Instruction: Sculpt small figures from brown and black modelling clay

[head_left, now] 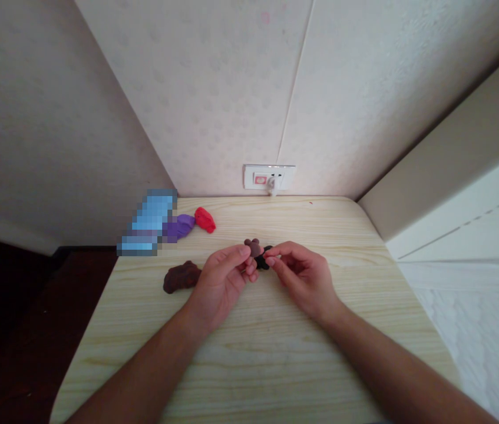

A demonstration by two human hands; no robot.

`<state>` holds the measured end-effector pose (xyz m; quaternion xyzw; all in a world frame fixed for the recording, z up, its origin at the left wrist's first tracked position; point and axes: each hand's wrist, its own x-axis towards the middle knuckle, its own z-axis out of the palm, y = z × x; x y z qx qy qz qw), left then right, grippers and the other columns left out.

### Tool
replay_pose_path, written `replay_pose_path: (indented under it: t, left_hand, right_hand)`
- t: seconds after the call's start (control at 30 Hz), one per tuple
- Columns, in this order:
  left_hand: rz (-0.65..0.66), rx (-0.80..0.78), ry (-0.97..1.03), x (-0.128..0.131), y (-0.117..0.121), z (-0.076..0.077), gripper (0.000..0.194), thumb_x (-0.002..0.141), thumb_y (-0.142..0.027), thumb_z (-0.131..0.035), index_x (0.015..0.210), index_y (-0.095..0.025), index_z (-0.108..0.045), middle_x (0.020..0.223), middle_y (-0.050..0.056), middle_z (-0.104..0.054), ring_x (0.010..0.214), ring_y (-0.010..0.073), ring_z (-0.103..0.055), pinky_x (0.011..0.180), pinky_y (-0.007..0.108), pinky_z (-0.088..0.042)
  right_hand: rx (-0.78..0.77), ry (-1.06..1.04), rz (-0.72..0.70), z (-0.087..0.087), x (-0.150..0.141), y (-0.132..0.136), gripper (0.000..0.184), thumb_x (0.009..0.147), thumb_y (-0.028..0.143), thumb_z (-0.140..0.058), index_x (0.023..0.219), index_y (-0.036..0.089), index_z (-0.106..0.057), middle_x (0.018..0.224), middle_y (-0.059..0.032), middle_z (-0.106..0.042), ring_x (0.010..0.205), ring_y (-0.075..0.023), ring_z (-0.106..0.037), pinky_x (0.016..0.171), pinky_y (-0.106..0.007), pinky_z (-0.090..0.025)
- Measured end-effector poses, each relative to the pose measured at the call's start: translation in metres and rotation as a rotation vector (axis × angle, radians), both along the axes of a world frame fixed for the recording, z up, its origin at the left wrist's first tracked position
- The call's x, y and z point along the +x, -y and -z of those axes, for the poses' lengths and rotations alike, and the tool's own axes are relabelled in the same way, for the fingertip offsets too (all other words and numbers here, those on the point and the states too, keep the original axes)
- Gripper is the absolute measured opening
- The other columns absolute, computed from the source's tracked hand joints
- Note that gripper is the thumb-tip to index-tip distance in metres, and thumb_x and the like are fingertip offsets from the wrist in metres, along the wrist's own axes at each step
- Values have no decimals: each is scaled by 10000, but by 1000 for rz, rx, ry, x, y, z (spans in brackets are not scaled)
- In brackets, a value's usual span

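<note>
My left hand (222,280) is curled, its fingertips pinching a small brown clay figure (253,247) with two rounded bumps on top. My right hand (300,274) meets it from the right, thumb and forefinger pinched on a small black clay piece (263,261) that touches the brown figure. Both hands hover just above the light wooden table (249,353), near its middle.
A dark brown clay lump (181,277) lies left of my left hand. Farther back left lie a purple clay lump (181,227), a red clay lump (205,219) and a blurred blue object (147,227). A wall socket (269,176) sits at the table's back edge. A white bed (474,265) borders the right side.
</note>
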<state>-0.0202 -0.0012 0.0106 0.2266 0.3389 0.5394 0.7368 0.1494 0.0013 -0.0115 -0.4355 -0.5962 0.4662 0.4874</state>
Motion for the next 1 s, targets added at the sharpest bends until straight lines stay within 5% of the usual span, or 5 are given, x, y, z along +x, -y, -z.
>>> replay_pose_path:
  t: [0.13,0.33,0.6,0.8,1.0]
  left_hand:
    - [-3,3,-7,0,-1,1,209,729,-277,-837,724,-109,-713,686,16,-541,665,124,-495,585,254,-450]
    - [5,12,-3,-1,0,2,205,745,-286,-827,757,-108,-726,683,14,-539,666,125,-496,586,253,-452]
    - [-1,10,-4,0,0,2,198,743,-270,-825,713,-117,-703,681,11,-531,665,126,-492,586,256,-449]
    - [9,3,-15,0,0,0,200,740,-280,-829,735,-112,-719,686,13,-535,664,125,-487,586,256,-444]
    - [5,10,-2,-1,1,-1,209,734,-286,-839,728,-108,-729,687,16,-543,659,119,-489,587,250,-445]
  right_hand:
    - [5,-28,-3,-1,-1,1,149,941,284,-685,1031,210,-778,906,-52,-753,528,-76,-484,461,-221,-382]
    - [-25,-52,-18,-4,-2,1,136,935,300,-699,934,195,-785,731,-18,-709,491,-67,-457,441,-208,-357]
    - [-24,-38,2,-3,-2,1,144,930,300,-704,1013,203,-769,793,-25,-712,504,-75,-464,441,-216,-358]
    - [-54,-9,-30,-8,1,3,325,1014,429,-572,877,178,-725,563,25,-541,487,-90,-444,465,-228,-345]
    - [-56,-46,16,-5,0,1,265,784,406,-856,819,200,-694,647,14,-609,529,-105,-478,484,-246,-372]
